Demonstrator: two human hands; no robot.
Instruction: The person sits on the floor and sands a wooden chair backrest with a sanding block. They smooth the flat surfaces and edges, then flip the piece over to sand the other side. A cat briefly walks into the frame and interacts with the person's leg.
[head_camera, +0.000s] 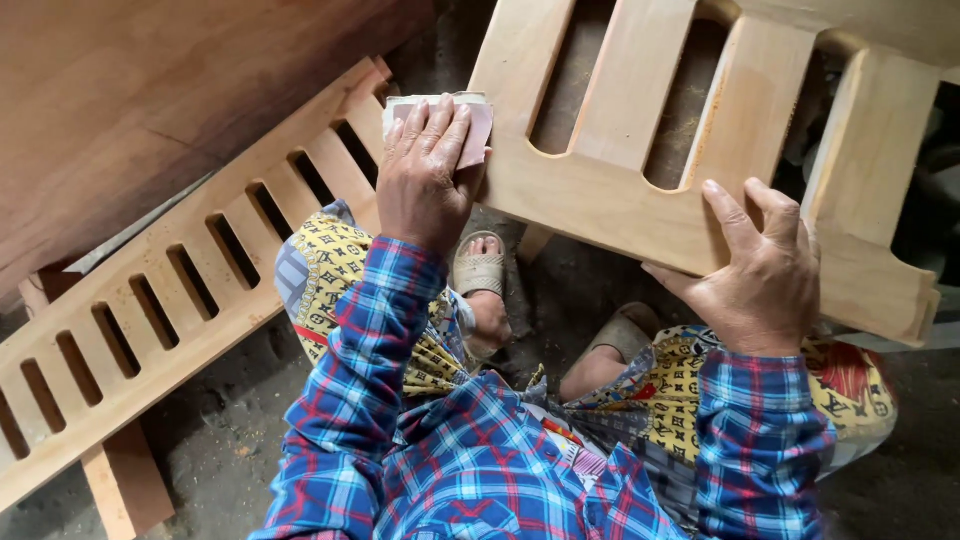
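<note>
I see my left hand (425, 165) pressed flat over a folded sheet of sandpaper (478, 128), fingers spread and clamped down, holding it against the end of the slatted wooden panel (640, 200) at about eleven o'clock. My right hand (762, 270), toward three o'clock, grasps the panel's lower rail, thumb on top, fingers curled under the edge. The panel lies across my knees, tilted; I judge it stiff, fairly light, best held by the solid rail. The paper is limp and thin. A second slatted panel (170, 290) leans at nine o'clock on the dusty floor (230, 440).
</note>
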